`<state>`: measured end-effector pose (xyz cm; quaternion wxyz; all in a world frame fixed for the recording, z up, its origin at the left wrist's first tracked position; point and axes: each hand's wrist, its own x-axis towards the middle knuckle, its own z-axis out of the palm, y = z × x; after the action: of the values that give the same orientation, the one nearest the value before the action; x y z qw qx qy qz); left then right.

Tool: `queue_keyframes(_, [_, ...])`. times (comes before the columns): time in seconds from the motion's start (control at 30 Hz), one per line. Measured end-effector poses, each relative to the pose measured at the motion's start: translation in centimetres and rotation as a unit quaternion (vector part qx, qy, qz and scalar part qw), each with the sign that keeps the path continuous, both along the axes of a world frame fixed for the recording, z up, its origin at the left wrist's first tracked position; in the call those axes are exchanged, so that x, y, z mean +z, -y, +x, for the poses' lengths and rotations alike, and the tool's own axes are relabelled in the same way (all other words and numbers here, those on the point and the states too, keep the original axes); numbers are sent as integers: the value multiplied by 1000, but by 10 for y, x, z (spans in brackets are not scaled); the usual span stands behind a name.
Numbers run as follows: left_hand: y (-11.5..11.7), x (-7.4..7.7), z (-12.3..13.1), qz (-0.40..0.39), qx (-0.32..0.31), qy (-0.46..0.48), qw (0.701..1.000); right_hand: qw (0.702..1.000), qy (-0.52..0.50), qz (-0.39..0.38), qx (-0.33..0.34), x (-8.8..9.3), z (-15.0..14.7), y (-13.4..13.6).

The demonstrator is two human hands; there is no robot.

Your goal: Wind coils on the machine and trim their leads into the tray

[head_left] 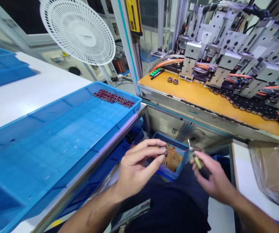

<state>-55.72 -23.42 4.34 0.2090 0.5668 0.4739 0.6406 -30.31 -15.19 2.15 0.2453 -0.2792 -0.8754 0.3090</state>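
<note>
A worker's left hand point(137, 166) pinches a small dark part point(165, 151) between thumb and fingers while the right hand point(211, 173), its fingers closed around the yellow-and-black handles of a plier-like tool point(198, 162), faces it across a narrow gap. Fine strands point(178, 151) run from the part toward the right hand; whether the tool's tips are apart or together cannot be told, and they appear clear of the part. Part and strands hang above a small blue bin point(171, 175) with a brown lining point(175, 164) and loose pieces scattered on it. The likeliest trouble lies in those strands: a tug from the right hand could snap one or pull the part askew, as only the fingertips hold it. A loosened pinch could drop it among the loose pieces, where it would be hard to pick out. The tool's slim tips point up and away, but a careless turn of the wrist could nick a strand or the left fingers. At the worker's left, rows of dark red pieces point(114, 98) sit in the far corner of a wide blue tray point(81, 111), well apart from both hands.
</note>
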Motion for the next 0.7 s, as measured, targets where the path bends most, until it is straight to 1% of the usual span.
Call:
queue_keyframes(0.03, [-1,0,1,0,-1,-9,1000,996,-29,-79,17,-5,1,19])
queue_keyframes(0.1, [-2,0,5,1,-4,-19,1000,973,-95,-205,52,-9,0,47])
queue_keyframes(0.13, [-3,0,6,2,-5,-22,1000,958,-125,-249,68,-8,-2,55])
queue_keyframes(0.2, [-3,0,9,3,-11,-27,1000,933,-167,-303,96,-5,-6,62])
queue_keyframes(0.3, [-1,-2,10,-1,-16,-39,999,915,-193,-334,119,1,-13,59])
queue_keyframes(0.43, [3,-2,9,-8,-10,-51,999,905,-205,-352,123,5,-21,52])
queue_keyframes(0.7, [4,-4,6,-8,-9,-39,999,911,-195,-346,111,7,-32,49])
